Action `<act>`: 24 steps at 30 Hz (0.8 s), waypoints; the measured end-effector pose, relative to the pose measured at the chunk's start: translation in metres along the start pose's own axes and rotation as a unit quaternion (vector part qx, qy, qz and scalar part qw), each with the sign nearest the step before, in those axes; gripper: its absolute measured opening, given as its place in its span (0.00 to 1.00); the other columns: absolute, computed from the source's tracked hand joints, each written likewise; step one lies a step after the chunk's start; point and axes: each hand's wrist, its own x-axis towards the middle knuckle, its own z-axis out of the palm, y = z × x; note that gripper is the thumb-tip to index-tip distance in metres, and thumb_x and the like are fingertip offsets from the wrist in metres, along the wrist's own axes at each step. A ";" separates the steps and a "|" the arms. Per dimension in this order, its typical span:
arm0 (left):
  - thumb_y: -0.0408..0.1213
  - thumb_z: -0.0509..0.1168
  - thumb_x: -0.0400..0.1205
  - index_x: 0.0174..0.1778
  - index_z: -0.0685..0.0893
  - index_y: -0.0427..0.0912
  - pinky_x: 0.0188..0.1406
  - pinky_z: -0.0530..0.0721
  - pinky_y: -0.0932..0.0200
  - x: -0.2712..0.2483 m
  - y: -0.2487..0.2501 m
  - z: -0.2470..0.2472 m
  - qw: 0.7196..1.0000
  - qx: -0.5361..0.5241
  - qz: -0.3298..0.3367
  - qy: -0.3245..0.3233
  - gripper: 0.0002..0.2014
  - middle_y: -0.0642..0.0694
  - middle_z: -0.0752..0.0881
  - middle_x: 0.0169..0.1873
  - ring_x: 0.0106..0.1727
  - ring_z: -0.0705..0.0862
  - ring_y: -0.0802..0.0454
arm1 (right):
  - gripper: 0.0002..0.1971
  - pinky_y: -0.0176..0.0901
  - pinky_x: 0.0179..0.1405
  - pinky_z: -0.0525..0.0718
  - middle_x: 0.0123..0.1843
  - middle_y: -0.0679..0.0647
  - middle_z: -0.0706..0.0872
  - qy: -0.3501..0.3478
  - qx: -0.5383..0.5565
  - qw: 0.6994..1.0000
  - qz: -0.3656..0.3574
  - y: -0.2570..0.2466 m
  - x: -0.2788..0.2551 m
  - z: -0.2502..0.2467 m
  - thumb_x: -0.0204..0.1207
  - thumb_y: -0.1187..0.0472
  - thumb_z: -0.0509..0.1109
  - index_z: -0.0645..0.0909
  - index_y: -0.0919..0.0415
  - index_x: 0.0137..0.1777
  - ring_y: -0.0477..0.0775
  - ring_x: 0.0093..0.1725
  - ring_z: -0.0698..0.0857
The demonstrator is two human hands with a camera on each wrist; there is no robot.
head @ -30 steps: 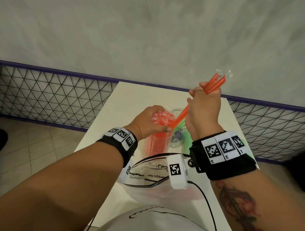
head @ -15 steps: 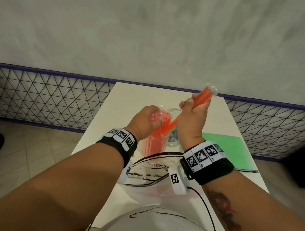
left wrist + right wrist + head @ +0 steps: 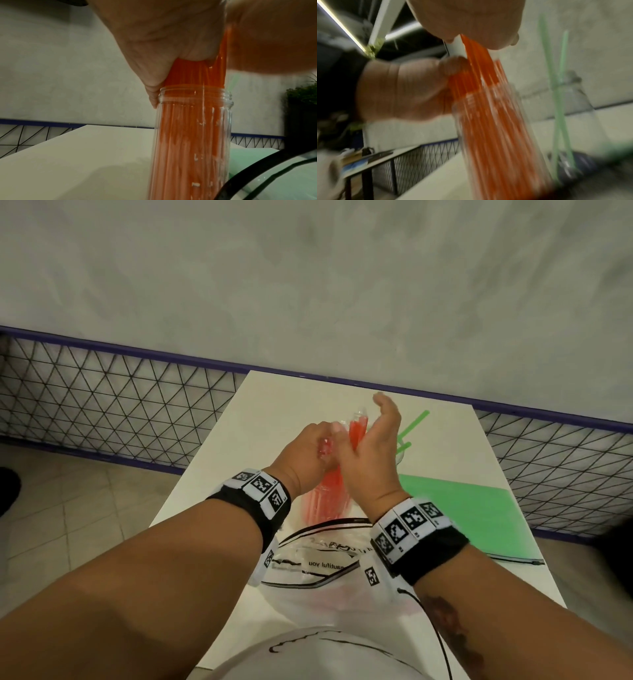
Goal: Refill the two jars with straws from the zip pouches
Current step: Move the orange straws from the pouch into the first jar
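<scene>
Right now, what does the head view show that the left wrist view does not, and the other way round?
Only the head view: the flat green zip pouch on the white table, and the clear zip pouch nearest the person.

Only the left wrist view: the clear glass jar's threaded rim, with a dark potted plant at the right edge.

Both: the left hand gripping orange straws standing in the jar.

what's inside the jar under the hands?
The jar is packed with upright orange straws that stick out above its rim. Left hand covers the straw tops; the jar's bottom isn't visible.
</scene>
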 end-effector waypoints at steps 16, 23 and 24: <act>0.45 0.67 0.82 0.68 0.71 0.49 0.44 0.86 0.62 -0.006 0.007 -0.003 0.998 -0.056 -0.030 -0.009 0.20 0.51 0.83 0.51 0.47 0.85 0.58 | 0.38 0.66 0.83 0.42 0.88 0.49 0.43 -0.329 -0.235 0.912 -0.068 0.021 0.004 -0.003 0.79 0.31 0.38 0.31 0.44 0.84 0.54 0.86 0.39; 0.58 0.74 0.68 0.84 0.42 0.47 0.64 0.71 0.72 -0.028 -0.021 0.002 0.992 -0.107 -0.059 -0.025 0.58 0.51 0.68 0.72 0.68 0.73 0.64 | 0.34 0.57 0.83 0.51 0.81 0.58 0.66 -0.210 -0.211 0.942 -0.153 0.010 -0.012 -0.016 0.82 0.40 0.54 0.58 0.57 0.84 0.56 0.83 0.59; 0.61 0.73 0.64 0.82 0.49 0.47 0.66 0.73 0.67 -0.035 -0.026 0.001 0.988 -0.119 -0.092 -0.025 0.56 0.50 0.69 0.72 0.69 0.74 0.61 | 0.25 0.48 0.77 0.63 0.69 0.57 0.78 -0.159 -0.185 0.948 -0.205 0.007 -0.020 -0.018 0.82 0.47 0.60 0.72 0.60 0.75 0.54 0.72 0.72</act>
